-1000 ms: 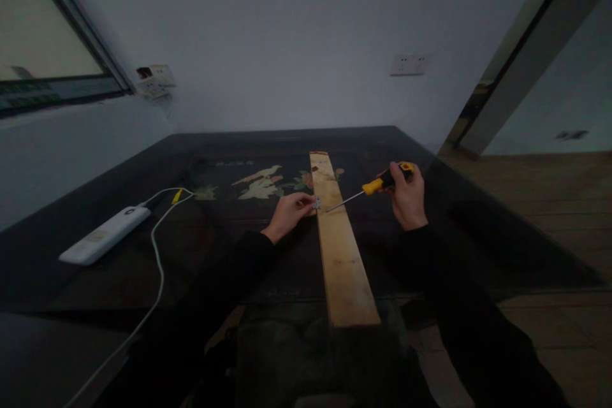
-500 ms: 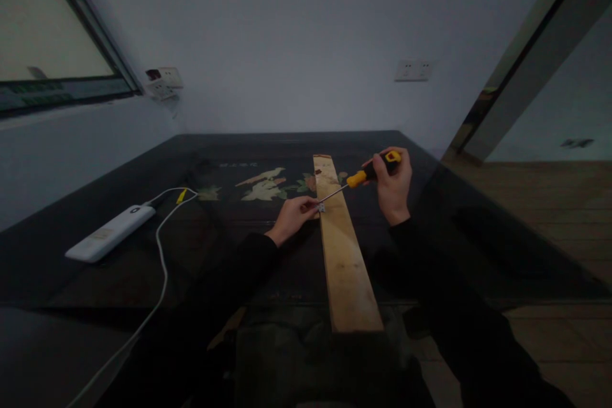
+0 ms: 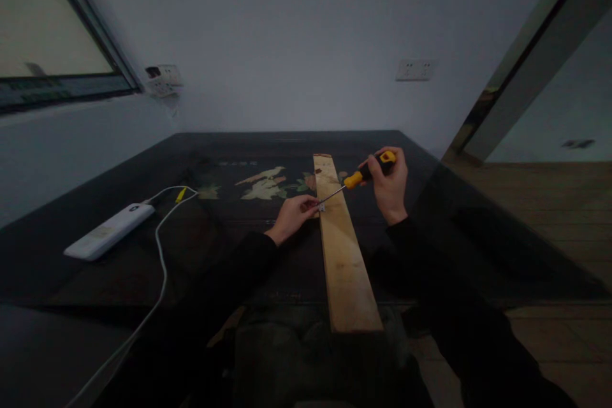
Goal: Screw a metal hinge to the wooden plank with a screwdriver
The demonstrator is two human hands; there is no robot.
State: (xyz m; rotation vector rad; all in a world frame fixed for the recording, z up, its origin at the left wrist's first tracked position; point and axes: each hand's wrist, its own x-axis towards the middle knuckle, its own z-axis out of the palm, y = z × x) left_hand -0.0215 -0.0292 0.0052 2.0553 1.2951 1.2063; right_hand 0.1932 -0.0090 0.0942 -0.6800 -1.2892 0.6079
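My right hand [image 3: 389, 185] is wrapped round the yellow-and-black handle of a screwdriver [image 3: 354, 180]. The tool slants down to the left, its thin metal shaft reaching the left edge of a wooden board [image 3: 347, 261]. At the screwdriver's tip a small silvery metal piece [image 3: 322, 207] lies on the board. My left hand [image 3: 292, 213] is closed in a pinch beside that piece, thumb and fingertips by the tip; what they hold is too small to make out. Lengthwise in front of me, the board lies on the dark table and juts past its near edge.
A white power bank [image 3: 109, 231] lies on the left of the dark table [image 3: 201, 255], with a white cable [image 3: 162, 261] running off the near edge. Painted birds and flowers [image 3: 262, 185] decorate the tabletop. Wall sockets [image 3: 415, 70] are behind.
My right hand and the screwdriver handle have shifted slightly to the left. My left hand, the metal piece and the board look nearly the same.
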